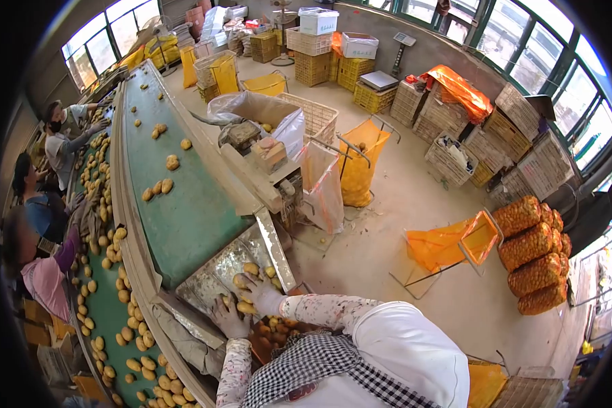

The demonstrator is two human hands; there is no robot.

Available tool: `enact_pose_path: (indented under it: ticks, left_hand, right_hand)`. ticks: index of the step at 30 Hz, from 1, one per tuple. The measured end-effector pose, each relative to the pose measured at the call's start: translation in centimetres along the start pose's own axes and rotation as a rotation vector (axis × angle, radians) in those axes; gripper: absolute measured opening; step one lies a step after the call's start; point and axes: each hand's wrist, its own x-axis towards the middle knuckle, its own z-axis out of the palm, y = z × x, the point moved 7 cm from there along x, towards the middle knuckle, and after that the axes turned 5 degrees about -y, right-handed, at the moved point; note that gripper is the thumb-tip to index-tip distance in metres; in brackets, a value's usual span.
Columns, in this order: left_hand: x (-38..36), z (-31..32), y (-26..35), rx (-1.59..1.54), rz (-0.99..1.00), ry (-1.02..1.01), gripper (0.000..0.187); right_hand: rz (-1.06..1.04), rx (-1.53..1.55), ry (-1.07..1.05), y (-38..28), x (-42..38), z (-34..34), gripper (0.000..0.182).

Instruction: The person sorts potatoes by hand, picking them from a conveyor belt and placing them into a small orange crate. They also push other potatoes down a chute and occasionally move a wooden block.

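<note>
Both my hands wear pale, dirt-stained gloves and are at the lower end of a worn metal chute [214,268]. My right hand [264,296] reaches across over several potatoes [251,268], its fingers spread and touching them. Lower and to the left, my left hand [231,318] lies with fingers apart by the chute's side, close to a potato. Below my hands, more potatoes [279,328] sit in a reddish opening, partly hidden by my arm and checked scarf. The green conveyor belt [183,224] above the chute carries scattered potatoes.
On the left, a second green belt [119,364] bears many potatoes, with several people working along it. Orange mesh bags on metal stands [442,248] are at the right, near stacked full sacks [534,255]. Crates [313,68] line the back wall.
</note>
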Motion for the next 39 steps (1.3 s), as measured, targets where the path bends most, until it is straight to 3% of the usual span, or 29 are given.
enact_pose_path:
  ticks: [4,5,9,15,18,20,25,28,32,35,39]
  left_hand:
    - [-0.5,1.1,0.5,0.080,0.118,0.061,0.089]
    - [-0.5,0.9,0.6,0.083,0.105,0.042,0.088]
    - [-0.4,0.8,0.6,0.087,0.112,0.022,0.084]
    - [-1.5,1.9,0.7,0.021,0.108,0.118,0.070]
    - [-2.5,-0.5,2.3,-0.047,0.079,0.044,0.071]
    - [-3.1,-0.3,2.3,-0.011,0.092,0.043,0.073]
    - [-3.3,0.2,2.6,-0.086,0.097,-0.063,0.082]
    - [-3.4,0.7,3.4,-0.105,0.209,-0.138,0.075]
    - [-2.7,1.7,3.7,-0.151,0.384,-0.123,0.069]
    - [-0.5,0.7,3.6,-0.115,0.358,0.002,0.065]
    - [0.8,1.0,4.4,0.033,0.485,-0.159,0.056]
  right_hand:
    - [0.045,0.135,0.140,-0.3,-0.5,-1.6,0.063]
    - [0.117,0.069,0.101,0.3,0.1,-1.4,0.074]
    - [0.204,0.195,-0.175,1.7,-0.4,-1.9,0.092]
    - [0.174,0.201,-0.106,2.4,-0.8,0.9,0.094]
    - [0.122,0.338,0.023,2.0,-1.9,3.2,0.102]
    - [0.130,0.288,0.002,2.1,-2.1,4.1,0.105]
    - [0.126,0.107,-0.066,2.0,-2.2,3.9,0.104]
    - [0.109,0.130,-0.066,2.4,-2.0,5.0,0.102]
    - [0.168,0.263,-0.152,2.7,-2.2,4.5,0.084]
    - [0.173,0.686,-0.029,3.9,-1.6,4.2,0.071]
    - [0.090,0.687,0.322,3.6,-1.2,-1.6,0.064]
